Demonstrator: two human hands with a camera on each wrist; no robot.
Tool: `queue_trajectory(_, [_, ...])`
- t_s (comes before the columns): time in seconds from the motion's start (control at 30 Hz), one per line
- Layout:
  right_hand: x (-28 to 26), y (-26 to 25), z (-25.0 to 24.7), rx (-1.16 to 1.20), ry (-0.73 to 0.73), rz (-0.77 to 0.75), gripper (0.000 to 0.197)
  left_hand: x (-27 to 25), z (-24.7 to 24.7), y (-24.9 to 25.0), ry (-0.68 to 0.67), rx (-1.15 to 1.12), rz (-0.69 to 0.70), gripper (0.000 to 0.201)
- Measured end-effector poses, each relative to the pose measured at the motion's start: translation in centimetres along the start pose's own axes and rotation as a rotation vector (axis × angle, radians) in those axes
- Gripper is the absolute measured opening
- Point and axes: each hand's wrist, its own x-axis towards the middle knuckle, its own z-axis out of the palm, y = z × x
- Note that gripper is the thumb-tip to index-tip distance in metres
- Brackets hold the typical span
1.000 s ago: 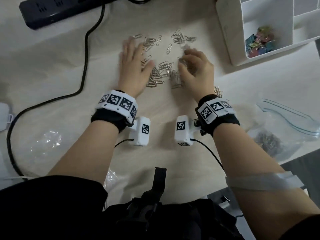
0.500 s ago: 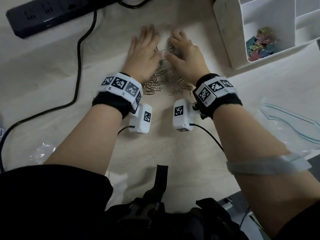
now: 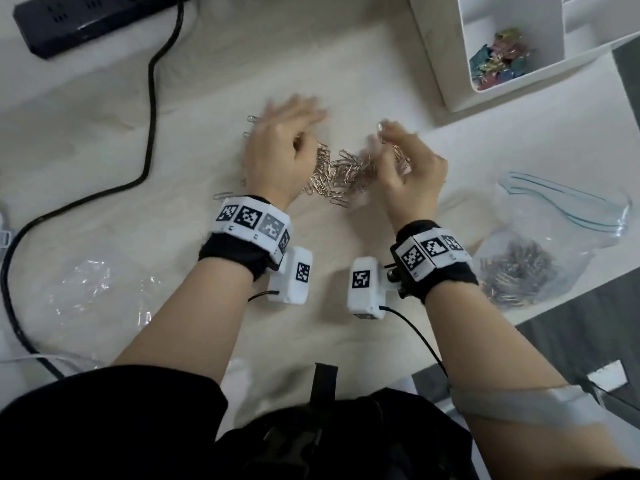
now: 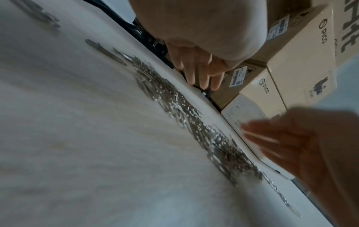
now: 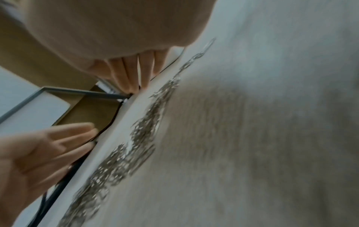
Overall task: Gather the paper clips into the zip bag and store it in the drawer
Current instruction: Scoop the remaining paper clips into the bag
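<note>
A heap of silver paper clips (image 3: 343, 174) lies on the pale table between my hands, also visible as a long pile (image 4: 184, 113) (image 5: 139, 138) in both wrist views. My left hand (image 3: 277, 147) rests on the heap's left side, its fingers (image 4: 200, 72) straight against the table. My right hand (image 3: 408, 164) stands on the right side with fingers (image 5: 136, 72) extended, blurred by motion. The clear zip bag (image 3: 540, 244) lies open at the right table edge, with a batch of clips (image 3: 519, 268) inside. A few stray clips (image 3: 223, 195) lie left of the heap.
A white drawer organiser (image 3: 443, 64) stands at the back right and holds coloured binder clips (image 3: 498, 57). A black power strip (image 3: 86, 19) and its cable (image 3: 152, 98) run along the left. Crumpled clear plastic (image 3: 93, 292) lies front left. Cardboard boxes (image 4: 291, 69) stand beyond the table.
Both hands reached out over the scattered clips, then pulled back toward me, sweeping them into one tighter heap between the palms.
</note>
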Motion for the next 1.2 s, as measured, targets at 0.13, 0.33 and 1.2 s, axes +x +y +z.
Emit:
queue_trajectory(0.13, [-0.1, 2.3, -1.6, -0.292, -0.042, 0.246, 0.050, 1.0, -0.2, -1.3, -0.154, 0.383, -0.253, 0.049])
queue_trajectory(0.33, [-0.4, 1.4, -0.1, -0.217, -0.404, 0.084, 0.064, -0.4, 1.7, -1.2, -0.442, 0.391, -0.139, 0.052])
queue_trajectory(1.2, [-8.2, 1.0, -2.4, 0.018, -0.591, 0.059, 0.057, -8.7, 0.7, -1.2, -0.365, 0.288, -0.124, 0.050])
